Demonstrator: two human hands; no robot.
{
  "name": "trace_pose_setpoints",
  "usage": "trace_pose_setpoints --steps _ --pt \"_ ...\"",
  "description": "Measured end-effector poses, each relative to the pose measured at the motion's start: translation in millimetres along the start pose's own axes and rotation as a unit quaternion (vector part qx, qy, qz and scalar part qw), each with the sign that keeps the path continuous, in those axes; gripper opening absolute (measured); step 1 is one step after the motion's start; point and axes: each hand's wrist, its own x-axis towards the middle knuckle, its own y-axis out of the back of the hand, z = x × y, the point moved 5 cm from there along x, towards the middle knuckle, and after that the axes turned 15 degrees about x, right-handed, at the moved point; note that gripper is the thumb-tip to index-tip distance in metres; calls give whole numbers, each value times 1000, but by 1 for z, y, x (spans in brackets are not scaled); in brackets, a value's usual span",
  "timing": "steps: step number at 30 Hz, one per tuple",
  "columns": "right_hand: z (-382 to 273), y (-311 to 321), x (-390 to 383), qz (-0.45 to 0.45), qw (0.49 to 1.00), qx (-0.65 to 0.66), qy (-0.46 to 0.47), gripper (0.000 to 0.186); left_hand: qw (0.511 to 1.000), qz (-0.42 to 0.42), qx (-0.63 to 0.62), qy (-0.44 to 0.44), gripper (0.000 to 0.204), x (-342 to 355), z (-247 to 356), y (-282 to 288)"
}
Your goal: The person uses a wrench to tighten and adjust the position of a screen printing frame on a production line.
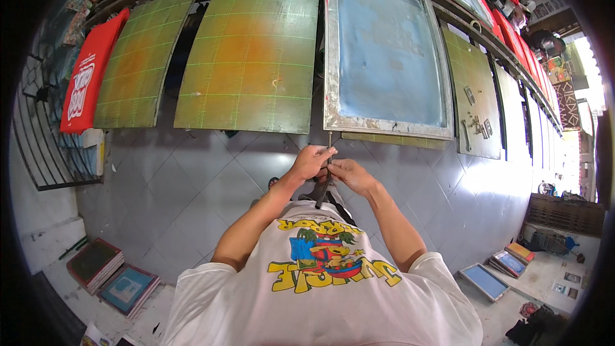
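In front of my body, both hands are closed around a thin dark rod [319, 204], whose exact kind I cannot make out. My left hand [310, 163] grips its upper part, with the thumb stretched toward the right. Just to the right and slightly lower, my right hand [352, 175] pinches it between the fingertips. The rod's thin upper end points at the near left corner of a screen printing frame [388, 126] with blue mesh; whether it touches the frame is unclear. My fingers hide the rod's middle.
Beneath the frame and to its left lie green-yellow printing boards [250, 57] with grid lines. A board at the right [474, 90] carries a wrench [465, 133] and small metal parts. A red shirt [95, 70] covers the far-left board. Stacked screens [128, 288] stand on the left ledge.
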Motion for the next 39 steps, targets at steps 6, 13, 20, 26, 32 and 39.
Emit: trace_pose_setpoints --steps 6,13,20,26,32,39 --pt "-9 5 5 32 984 -162 -61 30 998 51 18 -41 40 4 2 7" --pt "7 -9 7 35 994 96 -37 28 994 78 79 19 46 7 -4 11" --pt "10 12 6 27 999 -25 -34 26 994 41 96 16 50 -1 7 12" --pt "1 -4 2 42 999 -2 -33 28 997 52 59 7 48 -2 6 6" --pt "5 5 2 -33 997 54 -42 28 998 32 50 6 48 -5 8 1" --pt "9 24 10 20 994 -80 -79 27 998 27 60 -3 51 -4 10 1"
